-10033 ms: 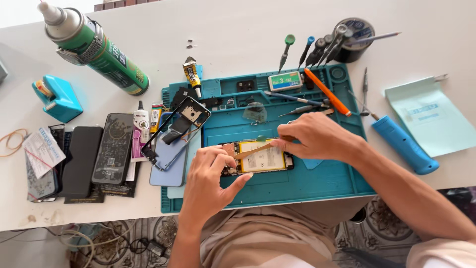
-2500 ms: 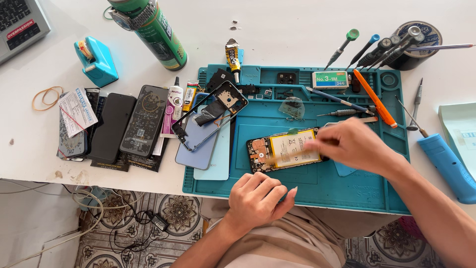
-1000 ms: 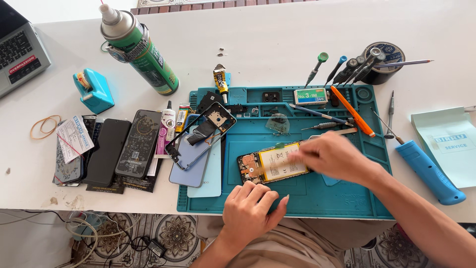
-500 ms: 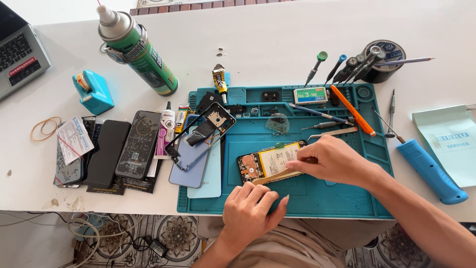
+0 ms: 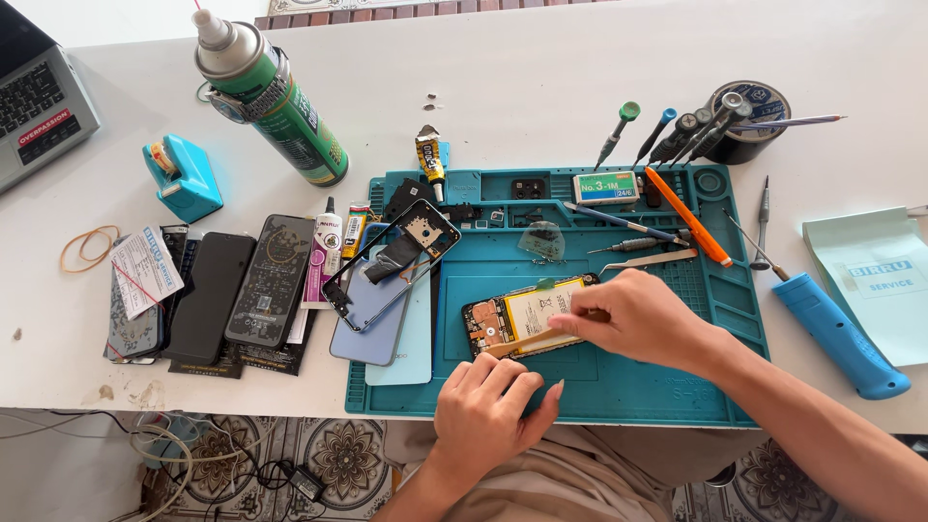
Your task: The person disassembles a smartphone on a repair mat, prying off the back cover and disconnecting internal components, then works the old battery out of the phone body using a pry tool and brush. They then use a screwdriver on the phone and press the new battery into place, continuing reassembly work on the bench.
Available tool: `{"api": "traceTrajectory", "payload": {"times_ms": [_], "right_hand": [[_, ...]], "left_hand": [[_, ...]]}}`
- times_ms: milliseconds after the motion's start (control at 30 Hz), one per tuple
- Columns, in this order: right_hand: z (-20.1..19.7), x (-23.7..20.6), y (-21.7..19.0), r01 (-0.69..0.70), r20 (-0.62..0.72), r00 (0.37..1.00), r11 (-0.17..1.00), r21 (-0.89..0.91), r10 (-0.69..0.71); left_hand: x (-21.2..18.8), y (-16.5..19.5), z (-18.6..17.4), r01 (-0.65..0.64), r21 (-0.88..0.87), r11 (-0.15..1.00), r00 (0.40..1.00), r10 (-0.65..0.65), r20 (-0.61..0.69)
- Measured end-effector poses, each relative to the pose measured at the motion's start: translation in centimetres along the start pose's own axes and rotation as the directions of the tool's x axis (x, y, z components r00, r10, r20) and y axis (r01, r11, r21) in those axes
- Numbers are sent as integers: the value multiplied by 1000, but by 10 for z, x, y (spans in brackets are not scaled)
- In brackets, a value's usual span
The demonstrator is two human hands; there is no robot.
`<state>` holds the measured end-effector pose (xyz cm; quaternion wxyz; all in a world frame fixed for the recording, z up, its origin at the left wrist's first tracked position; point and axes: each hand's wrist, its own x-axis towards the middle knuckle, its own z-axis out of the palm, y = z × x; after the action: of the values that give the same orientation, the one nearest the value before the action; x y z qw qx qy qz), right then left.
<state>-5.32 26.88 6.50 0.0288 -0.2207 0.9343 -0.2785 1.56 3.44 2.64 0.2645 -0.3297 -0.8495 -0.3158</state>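
On teal mat (image 5: 657, 387): right hand (image 5: 633, 319) fingers pinched on opened phone (image 5: 522, 319) (battery exposed); left hand (image 5: 488, 411) curled loosely, steadying phone's near edge.

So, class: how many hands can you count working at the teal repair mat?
2. The left hand rests on the mat's near edge; the right hand is on the opened phone mid-mat. No other hands are visible.

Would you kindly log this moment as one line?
left hand: resting on mat edge | right hand: fingertips on opened phone | screwdrivers: untouched
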Motion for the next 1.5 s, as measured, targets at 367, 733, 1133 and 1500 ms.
{"api": "traceTrajectory", "payload": {"times_ms": [367, 733, 1133, 1500], "right_hand": [[-8, 0, 1, -85, -76, 994, 995, -54, 81], [-12, 1, 1, -62, 113, 992, 998, 3, 61], [-10, 0, 8, -117, -98, 988, 993, 8, 117], [-19, 1, 15, -113, -97, 989, 992, -55, 107]], "left_hand": [[0, 0, 0, 0, -5, 1000, 1000, 0, 1], [1, 0, 0, -8, 8, 1000, 1000, 8, 0], [2, 1, -1, -5, -4, 1000, 1000, 5, 6], [-2, 0, -2, -10, -32, 999, 998, 8, -63]]}}
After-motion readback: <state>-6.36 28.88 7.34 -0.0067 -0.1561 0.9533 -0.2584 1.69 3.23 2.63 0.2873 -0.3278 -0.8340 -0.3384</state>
